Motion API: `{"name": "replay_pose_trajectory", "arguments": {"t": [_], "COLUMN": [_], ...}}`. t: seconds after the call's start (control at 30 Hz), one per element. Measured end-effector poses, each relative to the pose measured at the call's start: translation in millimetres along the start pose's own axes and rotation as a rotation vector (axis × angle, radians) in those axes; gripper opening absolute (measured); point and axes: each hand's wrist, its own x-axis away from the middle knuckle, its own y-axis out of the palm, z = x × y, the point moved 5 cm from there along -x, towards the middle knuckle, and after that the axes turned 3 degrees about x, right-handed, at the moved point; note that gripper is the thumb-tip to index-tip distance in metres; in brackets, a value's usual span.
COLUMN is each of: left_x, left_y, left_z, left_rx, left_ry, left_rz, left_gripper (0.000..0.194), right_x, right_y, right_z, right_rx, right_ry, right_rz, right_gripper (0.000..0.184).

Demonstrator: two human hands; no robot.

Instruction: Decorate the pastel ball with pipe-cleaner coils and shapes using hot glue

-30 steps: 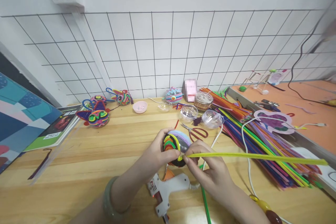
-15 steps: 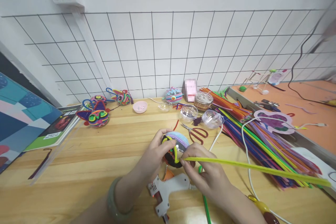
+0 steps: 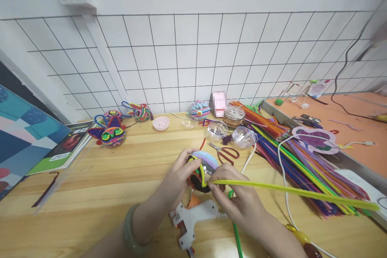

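My left hand (image 3: 180, 172) is closed around the left side of a clear plastic ball (image 3: 208, 166), partly covered with blue, purple, black and orange pipe cleaners. Between the fingertips of my right hand (image 3: 234, 189) is a yellow pipe cleaner (image 3: 290, 189). Its near end bends in a V against the ball's front, and its long tail stretches to the right. A white hot glue gun (image 3: 193, 219) lies just below the ball, nozzle towards the table's near edge. Scissors with red-brown handles (image 3: 225, 154) rest beyond my right hand. My fingers hide part of the ball.
Finished pipe-cleaner creatures (image 3: 111, 135) stand at the back left. Clear half-shells (image 3: 217, 130) and a pink bowl (image 3: 161, 123) sit near the wall. A pile of coloured pipe cleaners (image 3: 308, 173) fills the right, crossed by a white cable (image 3: 282, 161). A green pipe cleaner (image 3: 236, 236) lies under my right arm.
Almost nothing differs. Both hands keep their hold on the ball and the yellow pipe cleaner, whose long tail has shifted very slightly.
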Motion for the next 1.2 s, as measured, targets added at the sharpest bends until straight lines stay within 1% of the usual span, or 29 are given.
{"name": "replay_pose_trajectory", "arguments": {"t": [0.1,0.27,0.47,0.57,0.73,0.83,0.97,1.2], "left_x": [0,-3,-1,-1,-2,-3,-3,-4], "left_y": [-0.7,-3.6,-2.7,-3.1,-5.2,-7.2,-9.6,-9.1], "left_z": [0,-2,-2,-2,-1,0,-1,-1], "left_rx": [0.007,-0.069,-0.072,-0.071,-0.069,-0.055,-0.071,-0.119], "left_ry": [0.006,0.022,0.023,0.017,0.026,0.019,0.012,0.002], "left_rz": [-0.021,-0.03,-0.04,-0.103,-0.274,-0.329,-0.339,-0.279], "left_gripper": [0.034,0.04,0.039,0.039,0.058,0.064,0.069,0.074], "right_x": [-1,0,1,1,-2,-3,-3,-3], "right_y": [0,2,1,-1,-3,-3,-3,-3], "right_z": [0,2,6,7,7,7,8,6], "right_rx": [-0.001,-0.012,-0.031,-0.055,-0.082,-0.085,-0.083,-0.082], "right_ry": [0.003,0.007,-0.002,0.015,0.026,0.026,0.027,0.031], "right_rz": [-0.002,-0.005,0.002,0.019,0.044,0.046,0.054,0.05], "right_gripper": [0.015,0.016,0.016,0.015,0.016,0.014,0.014,0.013]}}
